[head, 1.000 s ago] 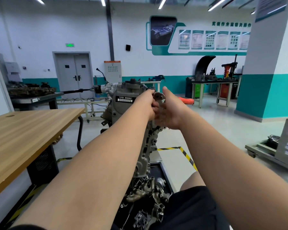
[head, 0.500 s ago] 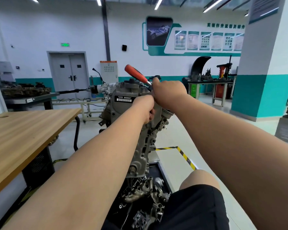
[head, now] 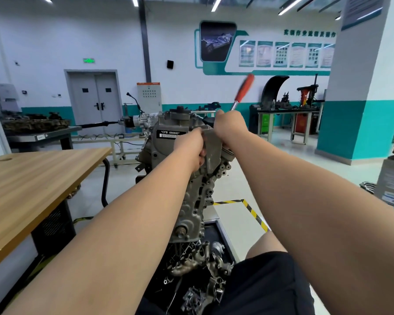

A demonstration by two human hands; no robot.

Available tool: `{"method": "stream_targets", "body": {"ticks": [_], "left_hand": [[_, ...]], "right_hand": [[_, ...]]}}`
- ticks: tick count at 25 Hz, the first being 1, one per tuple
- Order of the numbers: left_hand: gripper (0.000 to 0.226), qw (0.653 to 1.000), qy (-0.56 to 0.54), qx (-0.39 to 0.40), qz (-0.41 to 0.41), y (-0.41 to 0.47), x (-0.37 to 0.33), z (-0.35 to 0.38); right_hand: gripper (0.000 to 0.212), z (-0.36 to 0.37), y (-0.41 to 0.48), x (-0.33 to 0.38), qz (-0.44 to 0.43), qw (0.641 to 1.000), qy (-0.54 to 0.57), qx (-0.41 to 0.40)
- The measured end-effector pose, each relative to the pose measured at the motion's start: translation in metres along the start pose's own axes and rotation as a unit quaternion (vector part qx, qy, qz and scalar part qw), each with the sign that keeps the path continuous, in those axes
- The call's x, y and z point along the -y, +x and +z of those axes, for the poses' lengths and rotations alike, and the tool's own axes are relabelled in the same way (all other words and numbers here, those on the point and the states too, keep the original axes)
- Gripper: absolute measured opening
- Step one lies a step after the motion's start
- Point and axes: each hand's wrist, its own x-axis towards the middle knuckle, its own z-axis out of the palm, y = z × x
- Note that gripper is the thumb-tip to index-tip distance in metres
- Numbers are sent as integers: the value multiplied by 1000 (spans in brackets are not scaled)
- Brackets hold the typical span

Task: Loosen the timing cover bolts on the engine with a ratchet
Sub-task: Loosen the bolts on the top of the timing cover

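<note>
The engine [head: 191, 201] stands upright just past your knee; on its upper part your left hand [head: 191, 147] curls round the edge of the timing cover [head: 214, 144]. Just beyond, your right hand [head: 230, 126] grips the ratchet [head: 243, 89] near its head, red handle tilted up and blurred. The bolts are hidden behind your hands, so loosening looks under way at the top; how many are left I cannot tell.
</note>
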Motion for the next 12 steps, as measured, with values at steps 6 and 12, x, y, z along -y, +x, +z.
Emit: {"method": "stream_targets", "body": {"ticks": [6, 12], "left_hand": [[23, 995, -97, 10, -34, -5, -5, 0], [31, 995, -92, -21, -19, -12, -5, 1]], "right_hand": [[19, 13, -9, 7, -291, 858, -418, -63], [13, 8, -5, 11, -41, 994, -76, -64]]}}
